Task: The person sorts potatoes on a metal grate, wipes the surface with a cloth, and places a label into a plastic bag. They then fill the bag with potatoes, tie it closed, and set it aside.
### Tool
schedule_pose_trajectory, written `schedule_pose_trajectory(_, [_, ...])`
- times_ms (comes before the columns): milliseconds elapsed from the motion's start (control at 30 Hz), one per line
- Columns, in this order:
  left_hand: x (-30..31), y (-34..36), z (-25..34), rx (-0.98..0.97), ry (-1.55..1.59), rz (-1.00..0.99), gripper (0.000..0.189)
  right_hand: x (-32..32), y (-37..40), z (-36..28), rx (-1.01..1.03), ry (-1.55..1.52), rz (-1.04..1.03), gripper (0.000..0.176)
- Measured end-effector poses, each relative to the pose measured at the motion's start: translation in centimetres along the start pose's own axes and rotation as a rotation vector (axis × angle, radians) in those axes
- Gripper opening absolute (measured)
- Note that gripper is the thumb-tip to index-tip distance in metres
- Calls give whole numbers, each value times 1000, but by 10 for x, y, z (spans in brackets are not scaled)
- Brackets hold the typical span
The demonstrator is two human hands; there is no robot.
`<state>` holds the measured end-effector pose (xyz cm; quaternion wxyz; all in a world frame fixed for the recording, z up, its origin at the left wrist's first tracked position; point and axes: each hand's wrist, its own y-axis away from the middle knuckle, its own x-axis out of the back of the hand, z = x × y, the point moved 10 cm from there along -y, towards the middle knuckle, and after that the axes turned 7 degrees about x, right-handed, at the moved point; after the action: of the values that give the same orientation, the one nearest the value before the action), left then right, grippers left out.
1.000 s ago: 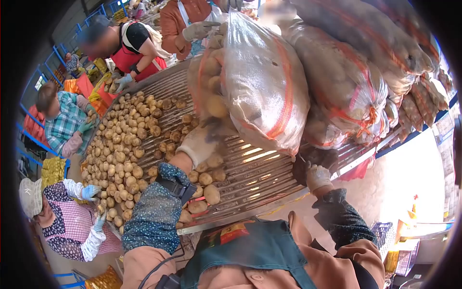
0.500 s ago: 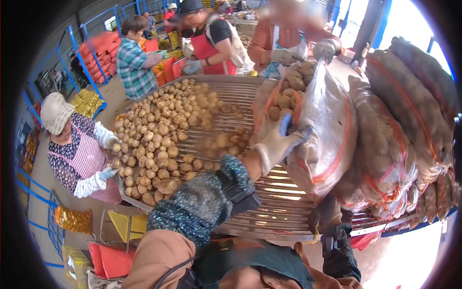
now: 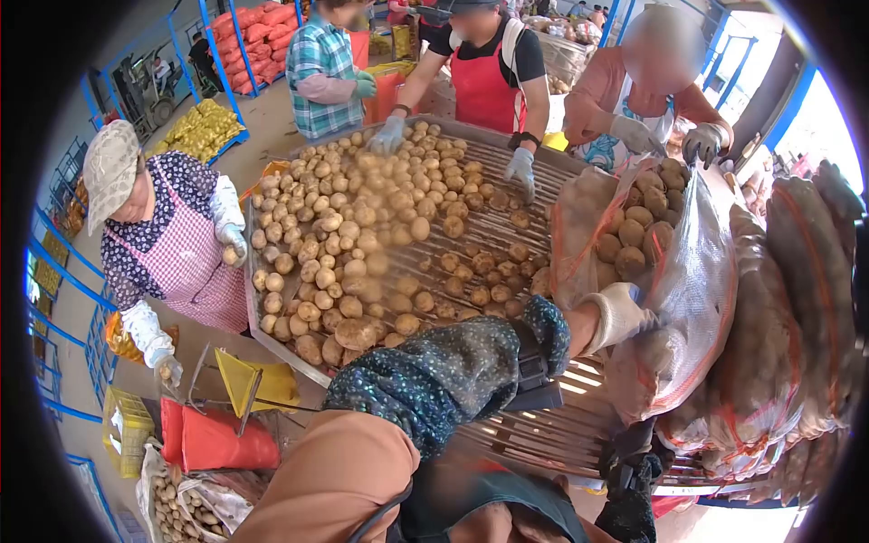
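Potato sack (image 3: 683, 308) right of centre on slatted table (image 3: 529, 436), mouth up, co-worker's hands (image 3: 706, 143) at rim. Looks heavy, soft, lumpy; plastic probably slick. Best hold imo: bottom corner plus bunched rim. Left hand (image 3: 617, 319) on near side, fingers stretched out; right hand (image 3: 628, 442) near base, fingers too dark, can't tell. Filled sacks (image 3: 760, 344) crowd right edge; more slack lower centre, over slats.

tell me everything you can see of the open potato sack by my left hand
The open sack looks like thin, translucent whitish plastic weave with orange-red stripes. It bulges and leans on the slatted table, its mouth gaping to show potatoes. A co-worker's gloved hand is at the rim; your gloved left hand is against its side. Its underside is hidden.
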<state>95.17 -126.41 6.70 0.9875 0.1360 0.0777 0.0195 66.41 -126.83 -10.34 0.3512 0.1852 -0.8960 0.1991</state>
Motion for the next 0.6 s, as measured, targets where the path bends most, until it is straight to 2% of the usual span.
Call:
schedule_pose_trajectory(100, [-7, 0, -6, 78, 32, -104, 48, 1, 8, -13, 90, 108, 28, 27])
schedule_pose_trajectory(167, [-8, -8, -6, -33, 63, -82, 47, 14, 21, -6, 115, 194, 77, 24])
schedule_pose_trajectory(233, [-12, -2, -2, -17, 94, -121, 46, -23, 51, 88, -582, -634, 69, 21])
schedule_pose_trajectory(267, [-10, 0, -1, -41, 118, -116, 50, -18, 55, 110, -180, -231, 1, 20])
schedule_pose_trajectory(300, [-6, 1, -1, -58, 136, -95, 55, -13, 54, 101, -185, -235, -4, 20])
schedule_pose_trajectory(367, [-6, 4, -7, -49, 210, -102, 55, -10, 49, 46, -55, -124, -185, 19])
schedule_pose_trajectory(400, [-8, 2, -11, -71, 311, -96, 50, -13, 52, 39, -347, -512, -93, 21])
schedule_pose_trajectory(433, [-3, 2, -16, -98, 405, -74, 46, -35, 65, 65, -715, -1322, 35, 23])
schedule_pose_trajectory(500, [-5, 11, -8, -87, 392, -58, 49, -28, 52, 25, -701, -1114, 196, 27])
schedule_pose_trajectory(533, [-8, 11, -9, -82, 441, -62, 48, -42, 52, 34, -704, -1129, 168, 27])
schedule_pose_trajectory(600, [-7, 16, -6, -64, 408, -72, 49, -32, 47, 45, -504, -961, 218, 32])
